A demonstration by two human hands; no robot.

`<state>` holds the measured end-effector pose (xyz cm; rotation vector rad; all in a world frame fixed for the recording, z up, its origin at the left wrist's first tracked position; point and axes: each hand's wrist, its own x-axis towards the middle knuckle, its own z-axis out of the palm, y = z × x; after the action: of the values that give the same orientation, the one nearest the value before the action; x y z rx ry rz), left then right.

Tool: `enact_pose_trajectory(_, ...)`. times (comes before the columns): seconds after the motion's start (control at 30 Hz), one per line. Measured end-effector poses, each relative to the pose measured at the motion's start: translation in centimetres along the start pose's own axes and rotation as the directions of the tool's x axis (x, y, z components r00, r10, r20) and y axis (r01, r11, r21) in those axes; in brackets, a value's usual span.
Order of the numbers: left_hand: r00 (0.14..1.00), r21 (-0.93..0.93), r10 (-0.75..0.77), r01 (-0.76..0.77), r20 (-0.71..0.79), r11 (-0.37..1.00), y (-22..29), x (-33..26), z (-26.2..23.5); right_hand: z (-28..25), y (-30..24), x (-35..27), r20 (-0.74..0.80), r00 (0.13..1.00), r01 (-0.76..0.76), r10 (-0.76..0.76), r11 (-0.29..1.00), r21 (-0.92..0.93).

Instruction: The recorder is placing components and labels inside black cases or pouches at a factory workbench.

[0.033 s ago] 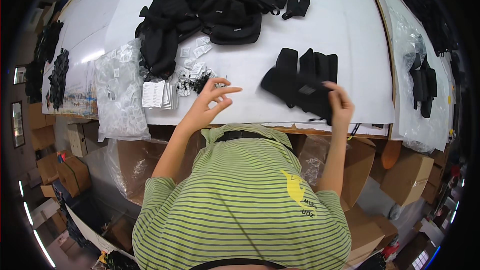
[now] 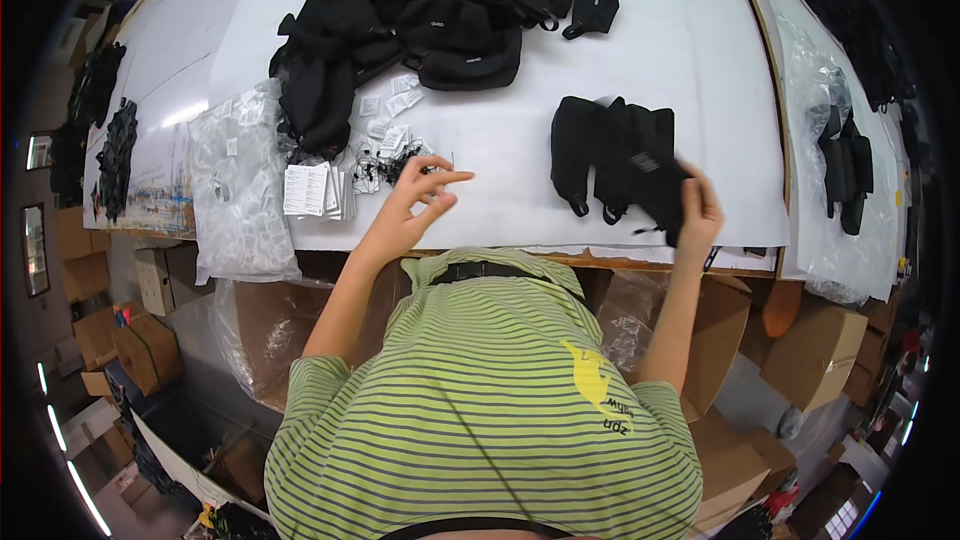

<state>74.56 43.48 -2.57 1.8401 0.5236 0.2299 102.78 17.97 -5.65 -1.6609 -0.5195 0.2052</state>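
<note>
My right hand (image 2: 702, 214) grips one end of a black fabric pouch (image 2: 655, 185) with a pale mark and a short cord at its edge. The pouch lies over or just above several similar black pouches (image 2: 573, 140) laid side by side on the white table; whether it touches them, I cannot tell. My left hand (image 2: 415, 202) hovers with fingers apart and nothing seen in it. Close to its fingertips is a tangle of black strings (image 2: 375, 170), and beside that a stack of white printed cards (image 2: 308, 190).
A heap of black bags (image 2: 450, 30) covers the table's far side. Small white packets (image 2: 402, 100) lie in front of it. A clear plastic bag of packets (image 2: 240, 180) hangs over the near left edge. More black items (image 2: 848, 170) lie on plastic at right. Cardboard boxes (image 2: 815, 360) stand below.
My right hand has moved slightly right with the pouch, whose far end has swung right over the other pouches. My left hand has shifted a little to the left.
</note>
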Motion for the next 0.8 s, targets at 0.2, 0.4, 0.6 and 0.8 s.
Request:
enact_pose_trajectory(0.2,0.985,0.049,-0.109,0.117,-0.135,0.992,-5.7,0.3,-1.5,-5.5,7.2,3.2,-0.580,0.792,0.125,-0.192,0.980,-0.153)
enact_pose_trajectory(0.4,0.978,-0.036,-0.169,0.166,-0.124,0.986,-7.4,1.0,-0.8,-4.2,17.1,0.8,-0.338,0.931,-0.099,0.138,0.987,0.129)
enact_pose_trajectory(0.6,0.966,0.041,-0.224,0.231,-0.131,0.972,-9.9,-0.1,-1.0,-4.3,14.0,0.2,0.013,0.974,-0.228,0.228,0.965,0.133)
enact_pose_trajectory(0.8,0.898,0.575,0.128,0.155,-0.421,0.803,-14.2,0.1,-2.6,-3.1,12.4,0.5,-0.207,0.893,-0.335,0.400,0.897,0.289)
